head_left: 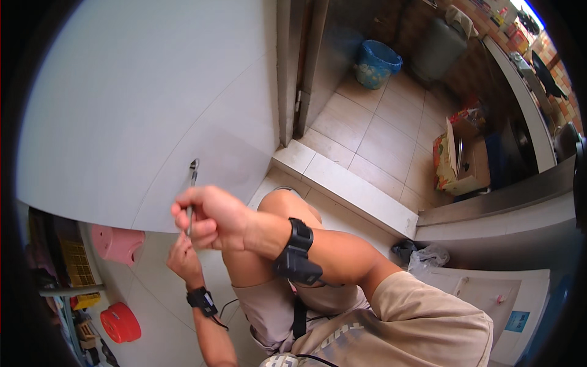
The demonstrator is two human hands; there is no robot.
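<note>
In the head view, the right hand [214,220] curls around a slim metal rod [194,180] before a smooth white panel [122,92]; the left hand [184,263] is at its lower end, grip unclear. Beyond a raised step [342,182], a tiled floor [382,137] bears a blue-lined bucket [374,70].

A home kitchen's doorway, judging by the gas cylinder [438,50], countertop [518,98] and black pan [546,74].

Silver-grey rod [193,177] at nine o'clock; pale-grey panel [147,92] at ten; blue bucket [372,74], pale floral pattern, at one; red-and-yellow printed carton [443,164] at three; black wristband [296,263] at six; pink stool [117,243] at eight.
</note>
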